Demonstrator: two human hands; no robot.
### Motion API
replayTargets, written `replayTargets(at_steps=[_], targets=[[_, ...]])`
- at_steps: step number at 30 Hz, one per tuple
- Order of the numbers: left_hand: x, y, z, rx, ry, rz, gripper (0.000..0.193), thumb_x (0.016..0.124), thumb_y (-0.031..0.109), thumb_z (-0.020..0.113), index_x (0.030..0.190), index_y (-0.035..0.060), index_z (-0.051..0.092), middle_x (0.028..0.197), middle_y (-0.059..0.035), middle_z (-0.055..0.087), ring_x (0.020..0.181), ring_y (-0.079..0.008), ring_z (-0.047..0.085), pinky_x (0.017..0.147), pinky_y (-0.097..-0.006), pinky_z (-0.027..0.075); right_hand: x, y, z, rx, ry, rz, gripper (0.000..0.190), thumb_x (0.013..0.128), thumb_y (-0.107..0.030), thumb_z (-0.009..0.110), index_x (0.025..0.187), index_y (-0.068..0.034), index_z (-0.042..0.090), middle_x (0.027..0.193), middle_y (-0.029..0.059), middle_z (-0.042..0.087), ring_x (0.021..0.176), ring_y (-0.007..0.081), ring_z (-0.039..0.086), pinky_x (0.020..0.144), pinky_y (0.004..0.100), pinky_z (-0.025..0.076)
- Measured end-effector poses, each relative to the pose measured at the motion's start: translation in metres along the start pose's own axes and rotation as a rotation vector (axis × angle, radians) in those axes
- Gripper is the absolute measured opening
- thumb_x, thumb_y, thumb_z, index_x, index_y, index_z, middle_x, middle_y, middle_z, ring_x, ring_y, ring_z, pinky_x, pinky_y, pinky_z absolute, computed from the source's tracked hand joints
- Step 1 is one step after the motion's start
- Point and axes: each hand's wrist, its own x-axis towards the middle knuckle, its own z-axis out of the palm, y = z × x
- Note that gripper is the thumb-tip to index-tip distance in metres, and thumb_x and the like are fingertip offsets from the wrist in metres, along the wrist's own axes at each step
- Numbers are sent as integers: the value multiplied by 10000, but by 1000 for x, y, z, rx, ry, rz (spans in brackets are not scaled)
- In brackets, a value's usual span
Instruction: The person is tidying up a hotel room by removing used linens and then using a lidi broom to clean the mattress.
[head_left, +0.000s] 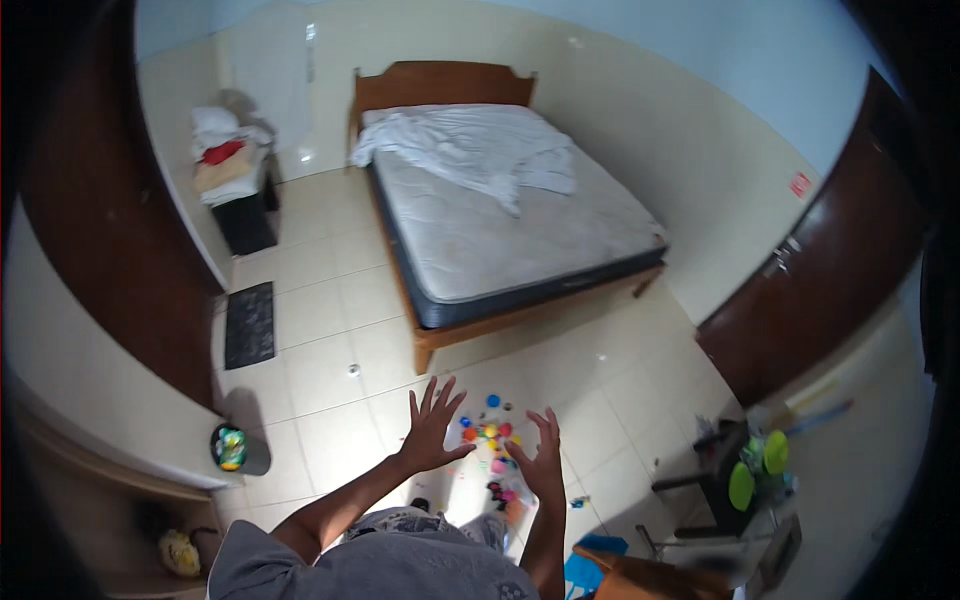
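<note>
My left hand (433, 431) is held out in front of me with its fingers spread and nothing in it. To its right, my right hand (538, 454) is also raised, fingers apart, holding nothing. Beyond and between the two hands, several small colourful items lie on the tiled floor, among them a blue round piece (493, 401), an orange piece (470, 434) and a yellow piece (491, 430). A pink piece (498, 466) and a black item (495, 491) lie closer to my feet. They are too small to name exactly, and my right hand hides part of the group.
Ahead stands a wooden bed (422, 346) with a bare mattress (480, 255) and a crumpled white sheet (480, 150). A bin (257, 455) and dark mat (250, 325) are at left. On the right are a dark small table (724, 480) with green items and a brown door (825, 277).
</note>
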Motion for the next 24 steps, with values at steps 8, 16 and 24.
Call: replayTargets(at_steps=[8,16,24], targets=[[-23,-136,-73,31,250,-428,850,624,411,668,1277,66,245,1366,-160,71,1255,-377,-19,917,-619,-4,107,-66,142,-54,-430,-299,563,670,-280,675,1148,-129,418,1309,197,194,1170,387,247,943,439,256],[53,-250,-91,64,223,-454,840,624,437,664,1279,101,259,1361,-162,97,1253,-382,15,911,-630,17,247,-53,234,-109,-567,-385,558,664,-281,682,1137,-129,429,1283,238,227,1163,387,272,932,436,264],[183,-419,-146,168,173,-597,891,614,472,653,1286,80,217,1367,-161,73,1254,-379,0,913,-629,30,448,-99,394,-194,-546,-565,517,652,-286,684,1079,-87,471,1204,244,346,1148,394,295,927,441,274]])
